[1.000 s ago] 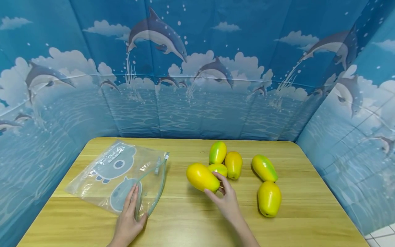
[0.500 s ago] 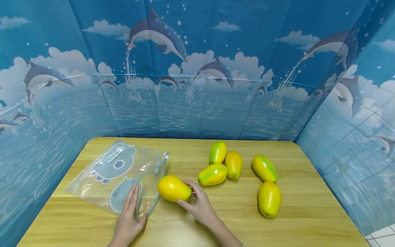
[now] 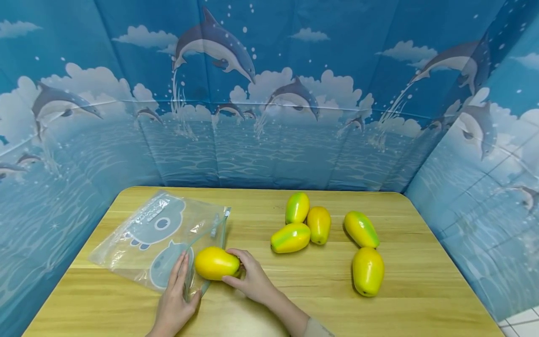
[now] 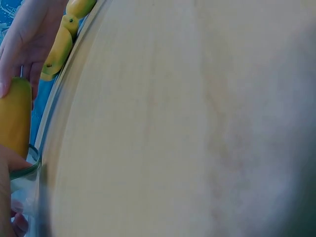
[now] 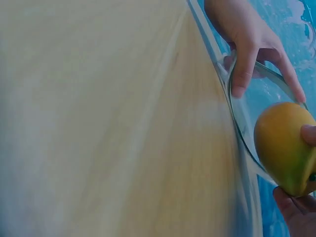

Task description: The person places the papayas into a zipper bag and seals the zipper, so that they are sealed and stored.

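A clear slider zip bag [image 3: 126, 229] with grey-blue cartoon prints lies on the left of the wooden table, its green-edged mouth spread toward the right. My left hand [image 3: 177, 292] holds the near side of that mouth, fingers along the top sheet and thumb at the rim. In my right hand [image 3: 250, 276] is a yellow mango [image 3: 215, 263], gripped by its right end between thumb and fingers. The mango's left end is within the bag's mouth, close to my left fingers. In the right wrist view, the rim [image 5: 242, 131] arches around the mango [image 5: 281, 143].
Three mangoes, among them a green-striped mango [image 3: 290, 238], cluster at the table's middle. Two others, an upper mango [image 3: 361, 229] and a lower mango [image 3: 368, 272], touch end to end at the right. A dolphin-print curtain [image 3: 269, 140] hangs behind the table [image 3: 311, 299].
My right hand has carried the mango leftward from beside the middle cluster into the bag's mouth. My left hand and the bag have stayed in place.
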`<state>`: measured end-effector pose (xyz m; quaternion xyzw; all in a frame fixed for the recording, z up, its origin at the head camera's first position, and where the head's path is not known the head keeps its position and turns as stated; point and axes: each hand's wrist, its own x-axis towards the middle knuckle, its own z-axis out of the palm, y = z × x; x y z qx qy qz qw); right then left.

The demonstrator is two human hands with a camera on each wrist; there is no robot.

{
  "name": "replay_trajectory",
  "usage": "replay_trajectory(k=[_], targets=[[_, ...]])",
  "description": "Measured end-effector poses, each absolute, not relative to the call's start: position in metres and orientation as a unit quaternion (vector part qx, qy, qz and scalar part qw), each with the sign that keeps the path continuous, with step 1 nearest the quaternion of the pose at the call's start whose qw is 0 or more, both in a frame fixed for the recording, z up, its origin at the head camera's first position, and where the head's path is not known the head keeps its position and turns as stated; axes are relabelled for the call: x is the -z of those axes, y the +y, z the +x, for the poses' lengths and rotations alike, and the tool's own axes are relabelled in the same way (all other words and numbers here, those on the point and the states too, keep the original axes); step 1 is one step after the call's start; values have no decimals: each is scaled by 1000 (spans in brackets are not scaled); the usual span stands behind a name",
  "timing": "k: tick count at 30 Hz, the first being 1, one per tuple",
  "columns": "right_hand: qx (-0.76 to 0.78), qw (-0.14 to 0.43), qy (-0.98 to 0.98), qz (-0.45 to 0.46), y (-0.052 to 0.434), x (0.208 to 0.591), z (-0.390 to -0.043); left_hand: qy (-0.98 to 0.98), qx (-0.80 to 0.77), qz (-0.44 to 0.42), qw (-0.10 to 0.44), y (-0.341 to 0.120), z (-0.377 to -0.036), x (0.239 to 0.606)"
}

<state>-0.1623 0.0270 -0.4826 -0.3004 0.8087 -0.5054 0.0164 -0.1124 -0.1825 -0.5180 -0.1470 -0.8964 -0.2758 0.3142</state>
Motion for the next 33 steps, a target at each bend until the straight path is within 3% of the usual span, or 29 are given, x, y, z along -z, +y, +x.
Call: replay_trajectory(k=[14, 33], targets=[[451, 12, 826, -338, 2, 485, -167, -896, 270, -156, 317, -184, -112, 518], [438, -29, 849, -294, -19, 485, -174, -894, 268, -162, 320, -182, -111, 517]])
